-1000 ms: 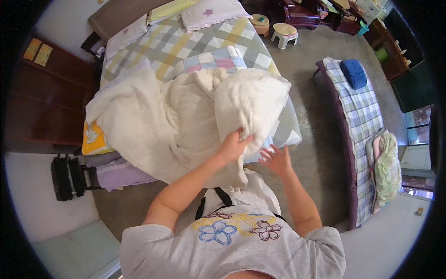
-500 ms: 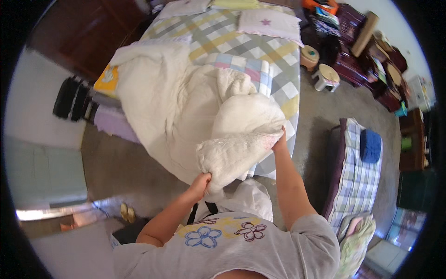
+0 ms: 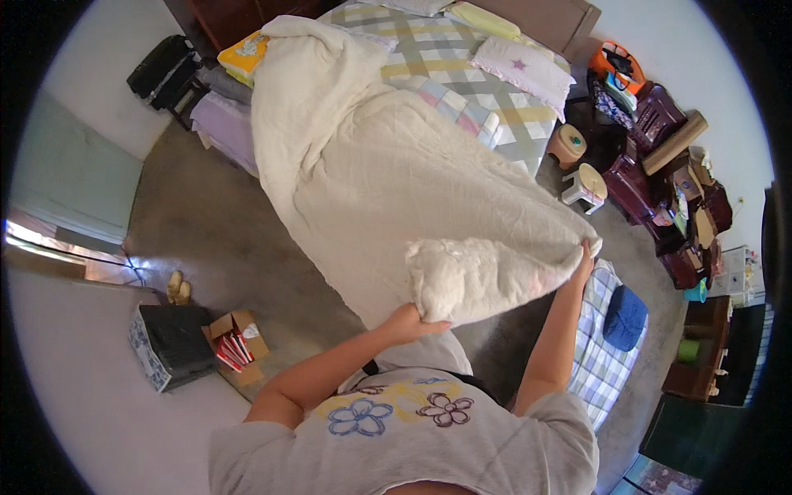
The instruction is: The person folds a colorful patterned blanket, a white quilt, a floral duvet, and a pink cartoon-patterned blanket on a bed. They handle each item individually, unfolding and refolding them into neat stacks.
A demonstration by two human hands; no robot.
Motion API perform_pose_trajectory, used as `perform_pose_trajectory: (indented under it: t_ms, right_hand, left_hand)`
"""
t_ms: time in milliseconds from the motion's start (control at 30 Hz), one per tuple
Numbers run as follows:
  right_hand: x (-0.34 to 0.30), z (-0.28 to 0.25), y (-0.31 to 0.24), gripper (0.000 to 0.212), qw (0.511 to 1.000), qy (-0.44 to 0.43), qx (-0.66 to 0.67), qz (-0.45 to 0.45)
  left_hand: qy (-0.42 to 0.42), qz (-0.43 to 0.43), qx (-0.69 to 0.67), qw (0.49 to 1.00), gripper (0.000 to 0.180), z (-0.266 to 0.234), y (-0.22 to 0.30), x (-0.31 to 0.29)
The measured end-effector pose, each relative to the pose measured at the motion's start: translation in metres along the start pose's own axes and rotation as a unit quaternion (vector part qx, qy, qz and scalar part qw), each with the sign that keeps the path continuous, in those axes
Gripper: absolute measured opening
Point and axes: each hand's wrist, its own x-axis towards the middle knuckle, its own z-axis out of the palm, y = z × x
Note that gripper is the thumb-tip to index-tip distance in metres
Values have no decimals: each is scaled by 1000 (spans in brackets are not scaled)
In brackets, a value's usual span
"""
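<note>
Two outlined flowers (image 3: 360,419), one blue and one maroon, decorate the soft grey shirt (image 3: 487,450) nearest the camera. Just past it, the left hand (image 3: 406,324) is closed around an edge of a thick cream quilt (image 3: 388,181), while the right hand (image 3: 584,260), farther out, grips its pointed corner. Between them a fluffy, rumpled flap folds back over the smoother, faintly creased cloth. The quilt stretches slantwise from both hands, above the dull, smooth floor (image 3: 198,223), to the foot of the bed (image 3: 412,45), where it bunches into heavy, rounded folds. Below right, a squashy blue bundle (image 3: 625,318) sits on crinkled plaid cloth (image 3: 601,379). Beyond are two round-topped stools, one tan (image 3: 567,145) and one white-legged (image 3: 585,186). On the bed's lattice-patterned sheet lie a folded patchwork cover (image 3: 462,109) and, farther, a plump, frilled pillow (image 3: 528,73) near the flat brown headboard (image 3: 546,21).
</note>
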Motion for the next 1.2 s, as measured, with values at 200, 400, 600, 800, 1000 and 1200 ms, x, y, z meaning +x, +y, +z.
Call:
perform_pose_trajectory:
  t_ms: [200, 400, 600, 800, 1000, 1200]
  right_hand:
    - [-35, -51, -23, 42, 996, -64, 56, -37]
    - [47, -37, -30, 42, 985, -117, 124, -16]
    - [80, -12, -151, 38, 970, -115, 201, -69]
    - [133, -135, -215, 35, 977, -72, 104, -170]
    - [193, -190, -150, 38, 988, -34, -2, -151]
    - [281, -191, -13, 30, 998, -20, -18, 52]
  left_hand:
    - [42, 38, 41, 998, 56, 39, 11, -48]
    - [269, 192, 58, 942, 36, 42, 72, -34]
    - [247, 220, -64, 942, 42, 119, 130, -22]
    - [143, 199, -77, 967, 45, 254, 147, 28]
    - [150, 116, -81, 979, 45, 299, 134, 77]
    - [168, -37, -141, 975, 52, 298, 69, 137]
